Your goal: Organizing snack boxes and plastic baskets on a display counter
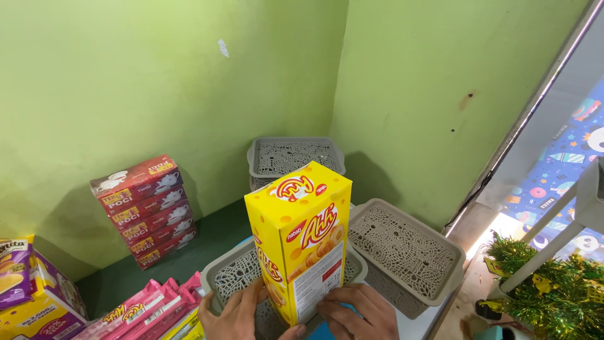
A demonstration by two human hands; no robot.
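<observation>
Yellow cardboard fills our view — a tall snack box (302, 242) stands upright in a grey plastic basket (234, 272) with lace-like perforated walls. Our left hand (236, 313) and right hand (358, 313) press its lower sides, fingers wrapped, so it seems just being seated. Two more grey baskets (412, 252) sit unfilled; stacked red boxes (145, 211) and pink packets (148, 308) wait on the desk (207, 242).

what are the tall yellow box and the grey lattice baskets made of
Tall yellow snack box: looks like thin printed cardboard with a slightly glossy finish; crisp folded edges and a flat top flap show, both hands steadying it.
Grey lattice baskets: probably moulded plastic, matte; even perforated pattern, rounded rims, one uniform colour.
</observation>
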